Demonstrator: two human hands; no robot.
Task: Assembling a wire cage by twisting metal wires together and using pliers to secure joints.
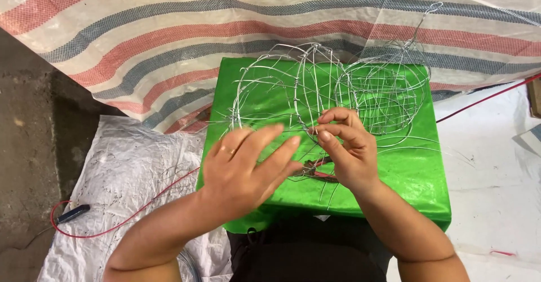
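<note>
wire frame point(315, 85) on green board point(417, 163) | light, springy, snaggy, I'd say | right hand point(346, 147) grip pinching a strand | left hand point(248, 166) spread flat | best held at the twisted joints

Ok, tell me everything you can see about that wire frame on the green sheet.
The wire frame is bare, thin, silvery metal wire bent into several rounded hoops joined by cross-strands, with twisted joints and loose ends sticking out. It rests on the shiny green sheet, its far side over the striped tarp. The right hand pinches a strand at its near edge; the left hand touches beside it.
</note>
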